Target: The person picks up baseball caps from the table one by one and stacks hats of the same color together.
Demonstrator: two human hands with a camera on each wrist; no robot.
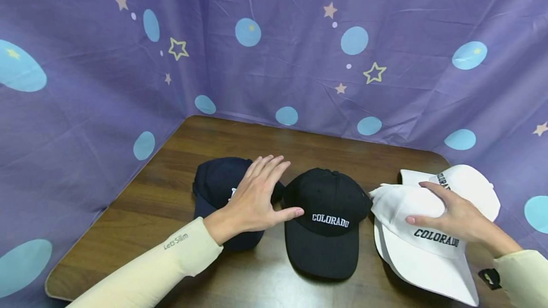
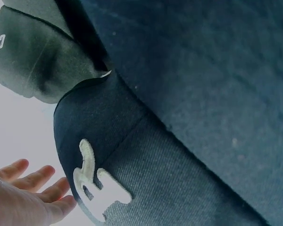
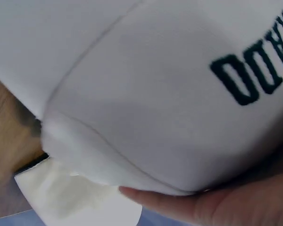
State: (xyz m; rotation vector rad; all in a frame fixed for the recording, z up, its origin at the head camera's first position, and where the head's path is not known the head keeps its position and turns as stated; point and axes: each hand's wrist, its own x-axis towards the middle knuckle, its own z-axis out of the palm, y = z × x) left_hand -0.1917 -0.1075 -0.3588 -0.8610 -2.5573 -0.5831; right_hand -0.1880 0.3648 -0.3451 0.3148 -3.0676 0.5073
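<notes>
Over the navy cap (image 1: 218,179) on the left, my left hand (image 1: 252,198) is held with its fingers spread and straight, gripping nothing. The cap's raised white emblem (image 2: 96,188) appears close up in the left wrist view. A black cap (image 1: 327,189) lettered COLORADO lies to the right of that hand, near its thumb. My right hand (image 1: 458,217) rests on the crown of a white COLORADO cap (image 1: 436,270), thumb and fingers apart and fairly straight. In the right wrist view a finger lies along the crown's edge; the other fingertips are hidden.
Another white cap (image 1: 475,189) sits behind the front one, partly covered by it. A second white brim edge (image 1: 382,246) shows underneath. The brown wooden table (image 1: 141,208) is bounded by a purple patterned curtain (image 1: 291,70). A small black item (image 1: 489,278) is beside the right sleeve.
</notes>
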